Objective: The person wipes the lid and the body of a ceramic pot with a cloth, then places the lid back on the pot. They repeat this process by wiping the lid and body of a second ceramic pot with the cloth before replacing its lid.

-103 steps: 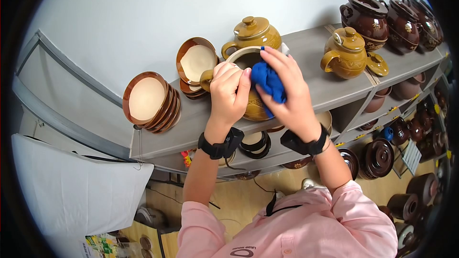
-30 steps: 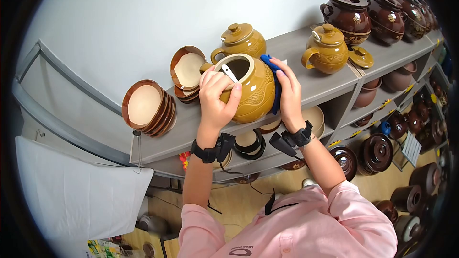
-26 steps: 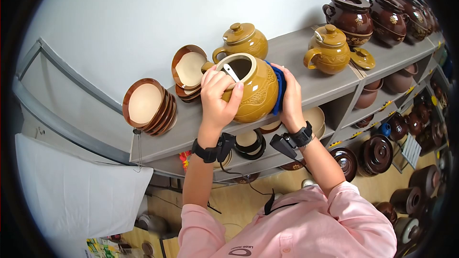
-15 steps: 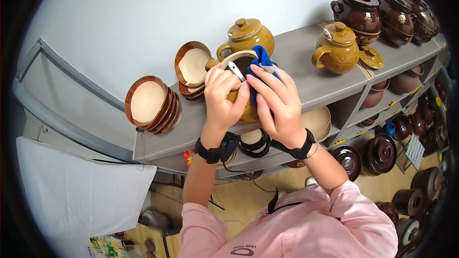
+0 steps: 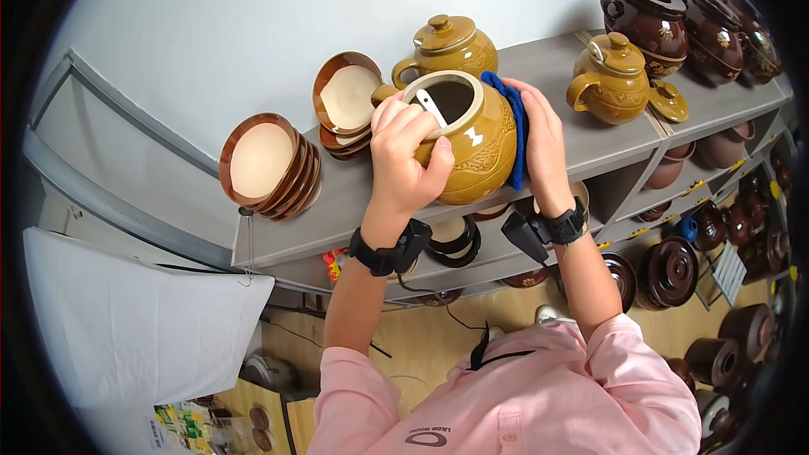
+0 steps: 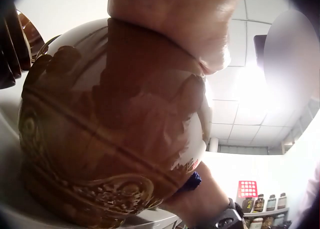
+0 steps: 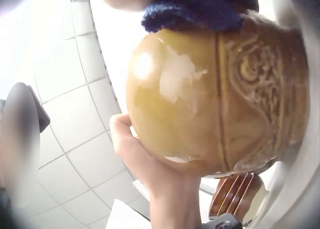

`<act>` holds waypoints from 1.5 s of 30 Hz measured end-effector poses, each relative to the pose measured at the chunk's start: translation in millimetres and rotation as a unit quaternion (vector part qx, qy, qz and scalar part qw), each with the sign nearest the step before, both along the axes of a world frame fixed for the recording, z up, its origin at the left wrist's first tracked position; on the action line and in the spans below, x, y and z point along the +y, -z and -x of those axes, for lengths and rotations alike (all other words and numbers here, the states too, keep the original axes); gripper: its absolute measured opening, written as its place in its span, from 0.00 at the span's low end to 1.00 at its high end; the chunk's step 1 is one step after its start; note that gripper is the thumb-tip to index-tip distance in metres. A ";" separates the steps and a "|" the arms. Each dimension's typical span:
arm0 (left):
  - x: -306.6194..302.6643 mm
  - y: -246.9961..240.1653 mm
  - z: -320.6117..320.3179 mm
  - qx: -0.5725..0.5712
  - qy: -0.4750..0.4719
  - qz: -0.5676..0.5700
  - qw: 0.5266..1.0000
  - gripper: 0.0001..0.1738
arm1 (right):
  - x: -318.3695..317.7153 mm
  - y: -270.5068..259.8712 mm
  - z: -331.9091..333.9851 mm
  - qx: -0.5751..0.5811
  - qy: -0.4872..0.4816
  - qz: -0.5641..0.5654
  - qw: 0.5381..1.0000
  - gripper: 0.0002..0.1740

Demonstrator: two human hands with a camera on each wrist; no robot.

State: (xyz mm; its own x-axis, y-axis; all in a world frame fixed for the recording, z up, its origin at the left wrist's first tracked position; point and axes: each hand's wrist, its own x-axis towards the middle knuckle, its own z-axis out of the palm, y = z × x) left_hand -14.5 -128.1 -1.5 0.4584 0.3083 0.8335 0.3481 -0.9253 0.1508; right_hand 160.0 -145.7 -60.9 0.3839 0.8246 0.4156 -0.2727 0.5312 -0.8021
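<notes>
A round mustard-glazed ceramic pot (image 5: 472, 152) with a carved band stands lidless at the shelf's front edge. Inside its pale-rimmed mouth leans a white spoon (image 5: 430, 106), its handle showing and its lower end hidden. My left hand (image 5: 408, 160) grips the pot's left rim, thumb outside near the front. On the opposite side, my right hand (image 5: 543, 139) presses a blue cloth (image 5: 516, 131) flat against the wall, fingers fairly straight. In the right wrist view the cloth (image 7: 195, 14) lies along the pot's glossy side, and my left hand (image 7: 150, 161) shows beyond.
Stacked brown-and-cream bowls (image 5: 261, 164) stand left on the grey shelf (image 5: 548, 76). A lidded mustard pot (image 5: 455, 46) sits close behind; another (image 5: 611, 80) is to the right beside a loose lid (image 5: 668, 101). Dark brown jars (image 5: 649, 25) line the far right.
My right hand has moved from the pot's rim, where it held the cloth half a second ago, back to the right side. The left hand keeps its grip.
</notes>
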 end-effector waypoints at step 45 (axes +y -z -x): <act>-7.2 0.5 -0.9 0.038 -0.051 -0.027 0.998 0.06 | -1.5 11.8 10.1 0.194 -0.064 0.086 0.975 0.21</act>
